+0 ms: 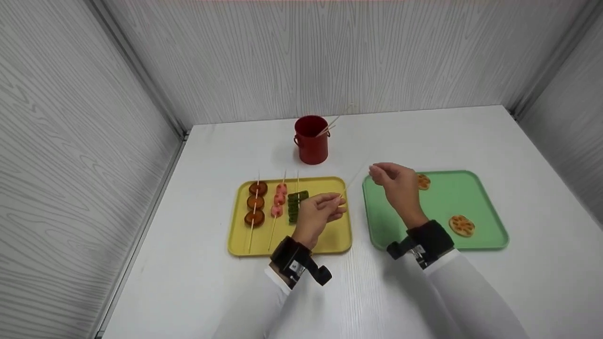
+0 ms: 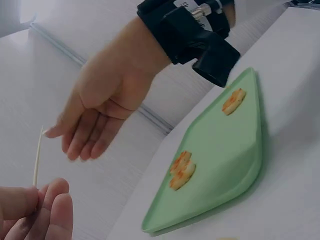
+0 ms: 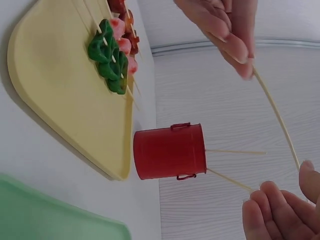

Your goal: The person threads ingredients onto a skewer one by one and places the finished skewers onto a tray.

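Observation:
My left hand [image 1: 320, 212] is over the right half of the yellow tray and pinches the lower end of a thin wooden skewer [image 3: 275, 107] between thumb and fingers. The skewer slants up toward my right hand [image 1: 398, 188], which is above the green tray's left edge. In the right wrist view, the right thumb [image 3: 310, 181] overlaps the skewer near its upper end, and the other fingers curve loosely below. I cannot tell whether the right hand grips it. No food is on this skewer.
The yellow tray [image 1: 330, 242] holds skewered brown rounds [image 1: 255, 202], pink balls [image 1: 277, 210] and green folded strips [image 1: 293, 207]. Lotus root slices [image 1: 461, 226] lie on the green tray [image 1: 485, 212]. A red bucket [image 1: 313, 148] with loose skewers [image 1: 335, 121] stands behind, near the back wall.

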The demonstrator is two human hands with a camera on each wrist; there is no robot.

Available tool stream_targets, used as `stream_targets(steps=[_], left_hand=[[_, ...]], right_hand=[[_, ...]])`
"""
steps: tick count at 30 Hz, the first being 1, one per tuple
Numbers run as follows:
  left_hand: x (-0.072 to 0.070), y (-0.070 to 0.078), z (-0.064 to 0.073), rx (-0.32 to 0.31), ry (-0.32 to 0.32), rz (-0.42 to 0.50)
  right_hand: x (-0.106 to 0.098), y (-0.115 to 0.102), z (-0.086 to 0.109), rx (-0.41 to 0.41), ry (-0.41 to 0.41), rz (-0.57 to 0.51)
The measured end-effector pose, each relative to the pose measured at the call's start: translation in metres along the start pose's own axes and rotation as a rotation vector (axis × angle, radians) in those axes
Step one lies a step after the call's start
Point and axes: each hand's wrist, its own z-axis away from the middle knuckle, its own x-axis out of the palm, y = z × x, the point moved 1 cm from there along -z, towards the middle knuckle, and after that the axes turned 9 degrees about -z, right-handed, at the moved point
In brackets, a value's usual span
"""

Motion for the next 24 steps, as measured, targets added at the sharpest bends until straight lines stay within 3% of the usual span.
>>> stream_targets(steps=[14, 20, 24], left_hand=[[-0.007, -0.028, 0.007, 0.005, -0.085, -0.073], [-0.006, -0.035, 0.011, -0.005, -0.144, -0.142], [-0.005, -0.038, 0.013, -0.015, -0.186, -0.172]], right_hand=[[-0.011, 0.005, 0.001, 0.04, 0.071, -0.103], [-0.011, 0.007, 0.006, 0.143, 0.012, -0.228], [-0.013, 0.011, 0.01, 0.18, -0.035, -0.242]])
